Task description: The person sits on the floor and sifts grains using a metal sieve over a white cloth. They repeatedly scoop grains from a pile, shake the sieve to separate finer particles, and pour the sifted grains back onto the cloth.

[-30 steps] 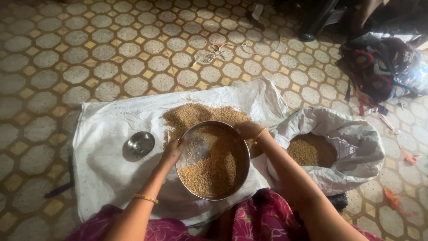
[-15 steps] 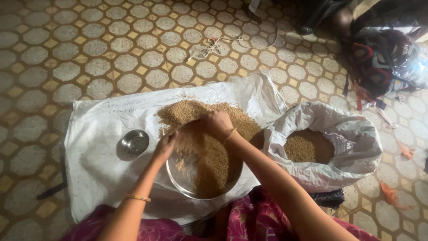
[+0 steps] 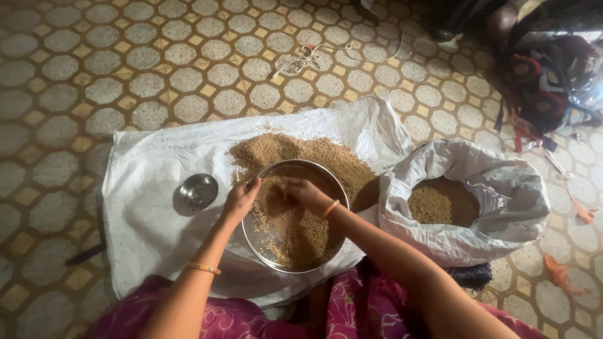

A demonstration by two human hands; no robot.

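Sitting on the patterned tile floor (image 3: 125, 81), the person leans over a round steel pan (image 3: 295, 215) half filled with golden-brown grain (image 3: 301, 233). The pan rests on a white woven sheet (image 3: 151, 188) spread flat over the tiles, just in front of the pink printed cloth (image 3: 352, 307) across the lap.

The left hand (image 3: 242, 199) sits at the pan's left rim, fingers curled over the edge and thumb outside, gripping it. The right hand (image 3: 301, 191) reaches into the pan from the right, palm down, fingers loosely bent and spread on the grain near the far half; it looks to be resting on or raking the kernels, though whether any are pinched between the fingers I cannot tell. The grain lies directly beneath and toward the near side of that hand, banked more to the right and near part of the pan, with bare metal showing at the left by the gripping hand. So the right hand is the nearer one to the grain.

Beyond the pan a loose heap of grain (image 3: 301, 154) sits on the sheet, touching the far rim. A small steel bowl (image 3: 196, 191) stands on the sheet left of the pan, apart from it. An open white sack (image 3: 496, 207) holding more grain stands to the right, just beside the pan.
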